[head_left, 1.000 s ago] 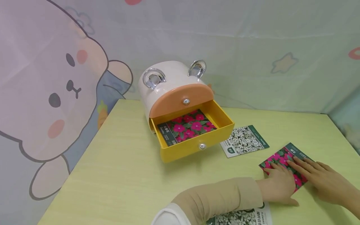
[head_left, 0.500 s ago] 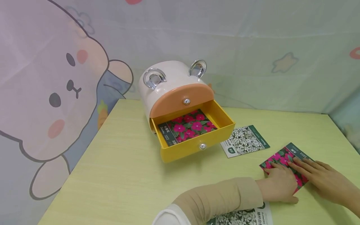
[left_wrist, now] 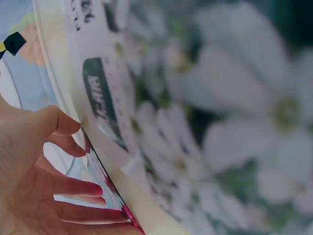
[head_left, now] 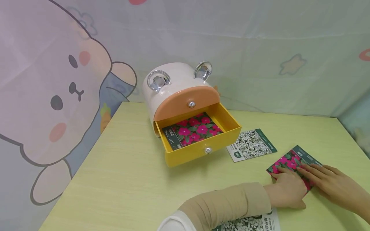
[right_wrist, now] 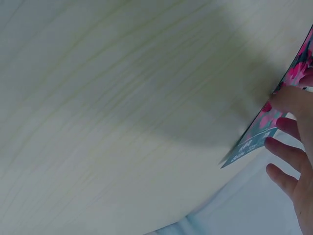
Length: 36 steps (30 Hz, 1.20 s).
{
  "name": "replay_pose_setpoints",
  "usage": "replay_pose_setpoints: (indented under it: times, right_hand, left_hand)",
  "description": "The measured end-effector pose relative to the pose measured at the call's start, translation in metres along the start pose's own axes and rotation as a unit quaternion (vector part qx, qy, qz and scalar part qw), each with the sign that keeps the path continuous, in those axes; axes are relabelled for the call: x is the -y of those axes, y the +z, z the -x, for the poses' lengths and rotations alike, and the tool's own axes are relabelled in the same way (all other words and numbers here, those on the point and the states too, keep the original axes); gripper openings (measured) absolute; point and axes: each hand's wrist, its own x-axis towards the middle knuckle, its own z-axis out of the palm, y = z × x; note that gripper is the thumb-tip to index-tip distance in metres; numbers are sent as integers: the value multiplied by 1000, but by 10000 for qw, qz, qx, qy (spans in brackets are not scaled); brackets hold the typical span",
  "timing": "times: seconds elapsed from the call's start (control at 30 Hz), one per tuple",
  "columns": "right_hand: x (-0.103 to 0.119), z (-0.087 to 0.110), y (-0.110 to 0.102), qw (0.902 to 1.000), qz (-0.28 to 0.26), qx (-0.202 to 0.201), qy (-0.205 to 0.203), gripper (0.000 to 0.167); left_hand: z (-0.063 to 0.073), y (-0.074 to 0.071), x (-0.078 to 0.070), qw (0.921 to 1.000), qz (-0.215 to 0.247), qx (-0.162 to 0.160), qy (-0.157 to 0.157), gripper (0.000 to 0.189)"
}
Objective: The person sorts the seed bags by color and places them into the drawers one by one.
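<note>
A flat seed packet with pink flowers (head_left: 300, 156) lies on the table at the right, under both hands. My left hand (head_left: 289, 190) reaches across from the left and rests its fingers on the packet's near side. Across from it, my right hand (head_left: 336, 186) lays outstretched fingers over the packet's right part. In the left wrist view, the thumb and fingers touch the pink packet (left_wrist: 108, 183), seen nearly edge-on. In the right wrist view, the thumb touches the long edge of the same packet (right_wrist: 261, 129), with the other fingers spread above its dark green end.
A white animal-shaped box (head_left: 176, 72) with silver ears stands at the back. Its yellow drawer (head_left: 188, 158) is pulled out, holding another pink-flower packet (head_left: 199, 130). One white-flower packet (head_left: 252, 144) lies beside the drawer; another (head_left: 245, 224) sits partly under the left forearm.
Over the last half second, the packet under my hands has turned slightly, its far corner shifting left. My left fingers bend a little more. The box and drawer stay put.
</note>
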Motion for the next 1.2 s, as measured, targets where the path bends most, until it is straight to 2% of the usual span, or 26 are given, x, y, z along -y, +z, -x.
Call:
replay_pose_setpoints:
  times: [0.23,0.4,0.5,0.6,0.7,0.87,1.0,1.07,1.2]
  right_hand:
    - [-1,6,0,9996,-241,-78,98,64]
    - [0,8,3,9999,57,-126,56,56]
    - [0,10,3,9995,289,-97,-10,51]
    - [0,11,3,9990,385,-184,-91,51]
    - [-2,12,2,9986,406,-290,-162,53]
    - [-5,12,4,9984,348,-452,-10,53]
    - [-5,12,4,9974,421,-527,239,53]
    - [-4,11,2,9969,466,-549,307,53]
    - [-3,6,-4,9961,485,-573,453,64]
  left_hand:
    - [3,-4,4,9984,439,338,109,46]
    - [6,-5,10,9961,750,422,215,47]
    - [6,-5,14,9950,876,427,237,53]
    - [6,-4,16,9957,803,321,321,66]
    - [8,-2,15,9974,616,121,349,70]
    - [13,-3,13,9985,421,-116,340,51]
    - [18,-6,14,9985,307,-238,388,48]
    - [20,-7,13,9986,289,-270,338,49]
    - [24,-8,12,9986,278,-426,139,50]
